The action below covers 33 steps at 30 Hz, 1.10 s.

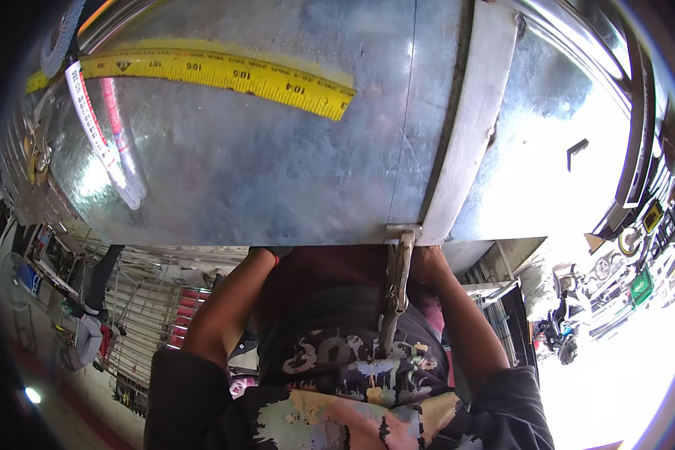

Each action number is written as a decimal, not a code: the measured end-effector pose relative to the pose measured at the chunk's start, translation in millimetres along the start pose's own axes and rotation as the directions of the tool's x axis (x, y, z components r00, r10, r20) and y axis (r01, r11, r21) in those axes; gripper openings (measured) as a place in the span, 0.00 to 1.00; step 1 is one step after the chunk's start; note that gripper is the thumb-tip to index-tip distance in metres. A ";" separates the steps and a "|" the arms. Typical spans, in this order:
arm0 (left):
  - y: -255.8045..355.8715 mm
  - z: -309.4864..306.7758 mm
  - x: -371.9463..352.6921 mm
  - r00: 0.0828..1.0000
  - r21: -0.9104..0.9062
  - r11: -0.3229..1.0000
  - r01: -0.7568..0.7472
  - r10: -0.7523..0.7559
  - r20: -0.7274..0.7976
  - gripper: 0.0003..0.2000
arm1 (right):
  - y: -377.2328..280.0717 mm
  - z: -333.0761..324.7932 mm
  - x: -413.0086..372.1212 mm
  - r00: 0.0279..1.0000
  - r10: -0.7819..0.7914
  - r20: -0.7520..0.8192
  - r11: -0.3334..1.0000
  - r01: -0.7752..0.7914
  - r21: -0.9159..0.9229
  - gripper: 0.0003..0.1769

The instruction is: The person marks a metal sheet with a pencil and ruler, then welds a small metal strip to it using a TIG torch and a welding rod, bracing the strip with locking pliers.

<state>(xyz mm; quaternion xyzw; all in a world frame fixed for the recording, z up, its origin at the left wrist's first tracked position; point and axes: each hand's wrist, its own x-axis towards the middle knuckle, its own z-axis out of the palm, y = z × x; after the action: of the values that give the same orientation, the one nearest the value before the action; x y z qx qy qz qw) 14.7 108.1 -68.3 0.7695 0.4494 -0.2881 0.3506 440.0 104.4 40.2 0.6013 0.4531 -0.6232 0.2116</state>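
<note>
The metal sheet (pixel 277 172) lies in front of the person, its near edge running across just ahead of the body. The left hand (pixel 262 253) is at that edge, mostly hidden beneath it; the right hand (pixel 427 259) is also partly under the edge, just beside the clamp (pixel 397 281). I cannot tell whether either grip is grasping anything, since the fingers are out of sight.

The sheet looks thin, smooth and shiny, so it is probably stiff across short spans but apt to flex over its full width, awkward more than fragile, and slippery to bare skin. Its rim may be sharp. The best hold is likely flat palms from below, spread well apart, with no fingers sliding along the rim.

A long metal bar (pixel 478 112) lies across the sheet, its near end by the clamp, and likely adds weight to the right side. A thin dark line runs left of the bar. Farther left rest a yellow tape measure (pixel 240 75) and a white marker (pixel 101 142); both could slide if the sheet tilts.

Room is tight at the near edge, where the clamp's handle hangs down in front of the shirt (pixel 352 352). A wire rack (pixel 154 281) shows below the edge on the left, so a sideways swing there calls for care.
</note>
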 end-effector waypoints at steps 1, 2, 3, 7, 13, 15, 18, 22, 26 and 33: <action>1.1 -0.8 2.0 1.000 0.014 1.000 -0.015 0.015 -0.013 0.35 | -2.2 -3.6 -0.4 1.000 -0.018 -0.004 0.999 0.018 0.029 0.38; 1.6 -1.8 2.4 1.000 0.024 0.999 -0.022 0.023 -0.017 0.34 | -3.1 -6.1 -0.8 0.999 -0.036 -0.009 0.998 0.036 0.059 0.36; 2.0 -2.7 3.0 1.000 0.012 1.000 -0.011 0.011 -0.003 0.34 | -3.3 -6.6 -1.1 0.998 -0.051 -0.021 0.996 0.053 0.075 0.35; 4.3 -16.5 9.1 0.999 -0.011 1.000 0.010 -0.010 0.032 0.34 | -4.8 -6.9 -0.4 0.995 -0.080 -0.064 0.993 0.085 0.081 0.32; 6.6 -27.4 12.4 0.994 -0.128 0.988 0.083 -0.073 0.083 0.34 | -2.4 -3.8 -3.6 1.000 -0.011 -0.004 1.000 0.011 0.011 0.40; 12.1 -43.9 12.3 0.980 -0.244 0.953 0.182 -0.157 0.120 0.34 | 15.3 17.5 1.7 0.999 0.000 -0.035 0.999 -0.002 -0.041 0.45; 21.4 -74.3 12.1 0.962 -0.391 0.881 0.265 -0.218 0.161 0.33 | 2.1 10.4 -0.2 0.998 0.064 0.010 0.995 -0.063 -0.074 0.54; 27.9 -110.9 16.7 0.863 -0.468 0.740 0.483 -0.315 0.394 0.36 | 12.7 32.9 3.3 0.987 0.073 -0.141 0.997 -0.070 0.023 0.61; 30.4 -99.2 10.7 0.817 -0.441 0.688 0.576 -0.470 0.333 0.44 | 16.8 36.4 2.1 0.989 0.054 -0.139 0.999 -0.054 0.003 0.65; 19.7 -112.2 28.3 0.809 -0.386 0.713 0.586 -0.541 0.228 0.46 | -5.8 1.1 7.4 0.945 0.257 -0.202 0.966 -0.246 0.082 0.70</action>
<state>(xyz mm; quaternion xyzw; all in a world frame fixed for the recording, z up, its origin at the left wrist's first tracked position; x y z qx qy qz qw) 58.9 204.7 -18.2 0.4810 0.6975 -0.3100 0.4314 433.4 108.5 34.9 0.7224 0.3750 -0.5363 0.2234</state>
